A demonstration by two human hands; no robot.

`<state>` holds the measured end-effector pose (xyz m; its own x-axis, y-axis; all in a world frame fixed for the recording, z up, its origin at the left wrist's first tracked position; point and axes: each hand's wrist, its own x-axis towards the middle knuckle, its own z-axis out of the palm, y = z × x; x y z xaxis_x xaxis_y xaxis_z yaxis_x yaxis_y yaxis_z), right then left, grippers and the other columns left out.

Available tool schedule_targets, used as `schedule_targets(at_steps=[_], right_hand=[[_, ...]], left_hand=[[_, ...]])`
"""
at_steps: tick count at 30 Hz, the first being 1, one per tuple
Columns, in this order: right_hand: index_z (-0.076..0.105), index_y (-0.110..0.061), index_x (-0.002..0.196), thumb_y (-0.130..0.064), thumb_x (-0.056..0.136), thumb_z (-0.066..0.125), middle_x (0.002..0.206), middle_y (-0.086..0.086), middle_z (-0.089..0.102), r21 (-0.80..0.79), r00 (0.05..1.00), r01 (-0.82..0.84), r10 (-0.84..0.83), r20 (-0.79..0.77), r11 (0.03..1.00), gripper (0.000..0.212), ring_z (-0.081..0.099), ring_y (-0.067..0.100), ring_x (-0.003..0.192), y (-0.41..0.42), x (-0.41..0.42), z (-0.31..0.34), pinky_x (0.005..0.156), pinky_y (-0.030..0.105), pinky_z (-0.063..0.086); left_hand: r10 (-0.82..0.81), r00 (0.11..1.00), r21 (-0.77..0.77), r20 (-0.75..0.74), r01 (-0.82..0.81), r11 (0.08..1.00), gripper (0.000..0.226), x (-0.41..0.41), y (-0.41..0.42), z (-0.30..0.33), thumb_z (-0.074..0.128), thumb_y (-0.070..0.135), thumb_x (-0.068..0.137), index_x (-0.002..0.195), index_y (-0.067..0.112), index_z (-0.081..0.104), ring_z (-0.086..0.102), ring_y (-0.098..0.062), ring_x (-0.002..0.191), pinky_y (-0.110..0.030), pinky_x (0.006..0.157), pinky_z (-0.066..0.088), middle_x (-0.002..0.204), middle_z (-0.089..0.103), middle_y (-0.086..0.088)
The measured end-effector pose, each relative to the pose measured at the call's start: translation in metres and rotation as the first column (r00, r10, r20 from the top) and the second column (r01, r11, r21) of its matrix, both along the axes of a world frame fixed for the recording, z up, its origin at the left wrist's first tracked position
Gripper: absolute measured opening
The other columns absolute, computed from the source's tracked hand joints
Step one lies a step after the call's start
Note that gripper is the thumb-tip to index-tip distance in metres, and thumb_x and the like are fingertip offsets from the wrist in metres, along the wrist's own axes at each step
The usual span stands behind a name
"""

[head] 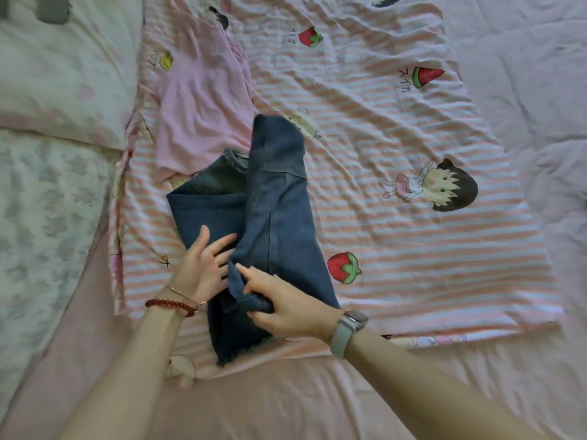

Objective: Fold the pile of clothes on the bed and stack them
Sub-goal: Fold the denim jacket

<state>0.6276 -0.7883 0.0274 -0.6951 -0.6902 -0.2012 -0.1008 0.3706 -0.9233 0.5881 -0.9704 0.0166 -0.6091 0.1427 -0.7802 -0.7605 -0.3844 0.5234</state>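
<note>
A pair of dark blue jeans (276, 198) lies partly folded on the striped pink cartoon sheet (397, 147) in the middle of the bed. One layer is doubled over toward me. My right hand (282, 303) grips a bunched fold of the denim near its lower edge, index finger stretched out over the cloth. My left hand (203, 265) rests flat with straight fingers on the lower layer of the jeans, just left of that fold. A pink garment (200, 100) lies spread behind the jeans, its lower edge under them.
A floral pillow (60, 68) and a grey-patterned quilt (41, 217) fill the left side. A pale pink quilt (533, 74) lies at the right. Plain pink bedding (286, 401) runs along the near edge, under my forearms.
</note>
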Motion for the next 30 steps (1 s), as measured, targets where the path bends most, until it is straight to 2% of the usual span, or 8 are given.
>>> schedule_targets(at_steps=[3,6,10,14,18,21,23,30], right_hand=[[0.052,-0.008,0.111,-0.015,0.088,0.058,0.155,0.002,0.020,0.153,0.981,-0.188,0.179,0.074,0.970,0.026,0.016,0.020,0.143,-0.027,0.010,-0.018,0.114,0.047,0.017],[0.055,-0.010,0.109,-0.023,0.084,0.065,0.151,0.005,0.029,0.189,0.977,-0.207,0.192,0.096,0.960,0.030,0.027,0.018,0.138,-0.029,0.016,-0.025,0.111,0.033,0.025],[0.065,-0.013,0.094,-0.021,0.089,0.057,0.115,0.001,0.064,0.147,0.975,0.209,-0.195,-0.107,0.967,0.012,0.053,0.015,0.112,-0.015,0.018,-0.017,0.095,0.037,0.042],[0.061,-0.013,0.120,-0.020,0.087,0.047,0.129,0.007,0.055,0.280,0.782,0.557,-0.380,-0.494,0.782,0.036,0.047,0.030,0.120,-0.003,0.001,-0.022,0.098,0.045,0.037],[0.016,-0.037,0.147,-0.040,0.097,0.032,0.158,-0.002,-0.001,0.566,0.938,0.271,-0.082,-0.336,0.779,0.052,-0.005,0.030,0.143,-0.010,-0.019,-0.042,0.113,0.052,0.008],[0.002,-0.038,0.147,-0.047,0.098,0.025,0.155,-0.004,-0.020,0.701,0.982,0.105,0.040,-0.187,0.705,0.055,-0.024,0.031,0.140,-0.023,-0.021,-0.061,0.113,0.055,0.003],[0.000,-0.039,0.147,-0.049,0.097,0.023,0.155,-0.004,-0.021,0.729,0.987,0.081,0.048,-0.155,0.680,0.056,-0.024,0.031,0.140,-0.028,-0.024,-0.068,0.113,0.057,0.001],[0.024,-0.029,0.147,-0.036,0.094,0.034,0.157,0.005,0.007,0.561,0.860,0.364,-0.037,-0.509,0.743,0.054,0.003,0.030,0.144,-0.027,-0.042,-0.058,0.111,0.059,0.001]], left_hand=[[-0.007,1.000,-0.093,-0.005,0.006,0.996,0.054,0.017,-0.018,-0.005,0.047,0.060,0.074,0.112,0.023,0.055,0.062,-0.022,0.102,-0.039,0.080,0.050,0.114,0.064,-0.008],[-0.061,0.996,-0.343,-0.065,0.035,0.939,0.033,0.021,-0.011,-0.023,0.052,0.036,0.090,0.114,0.014,0.057,0.061,-0.022,0.104,-0.041,0.090,0.050,0.119,0.061,-0.012],[-0.207,0.967,-0.739,-0.151,0.029,0.673,0.027,0.014,0.002,-0.038,0.045,0.013,0.096,0.115,-0.004,0.053,0.056,-0.030,0.103,-0.043,0.095,0.044,0.107,0.060,-0.019],[-0.183,0.901,-0.704,-0.392,-0.166,0.690,0.013,0.027,-0.001,-0.027,0.041,0.004,0.096,0.099,0.002,0.053,0.050,-0.008,0.078,-0.011,0.072,0.043,0.083,0.054,0.002],[-0.122,0.921,-0.764,-0.369,-0.226,0.604,0.015,0.046,-0.023,-0.031,0.041,0.007,0.097,0.092,0.000,0.054,0.048,-0.016,0.071,-0.030,0.071,0.040,0.076,0.053,-0.006],[-0.125,0.977,-0.798,-0.174,-0.066,0.600,0.028,0.050,-0.035,-0.044,0.044,0.015,0.097,0.111,-0.006,0.056,0.055,-0.032,0.105,-0.032,0.087,0.040,0.108,0.061,-0.022],[-0.148,0.975,-0.794,-0.166,-0.043,0.607,0.031,0.046,-0.037,-0.045,0.051,0.020,0.094,0.116,-0.001,0.057,0.054,-0.026,0.113,-0.023,0.086,0.039,0.117,0.061,-0.014],[-0.227,0.968,-0.979,-0.110,-0.067,0.191,0.026,0.058,-0.026,-0.045,0.052,0.024,0.093,0.096,-0.001,0.058,0.053,-0.033,0.083,-0.029,0.061,0.031,0.094,0.056,-0.015]])
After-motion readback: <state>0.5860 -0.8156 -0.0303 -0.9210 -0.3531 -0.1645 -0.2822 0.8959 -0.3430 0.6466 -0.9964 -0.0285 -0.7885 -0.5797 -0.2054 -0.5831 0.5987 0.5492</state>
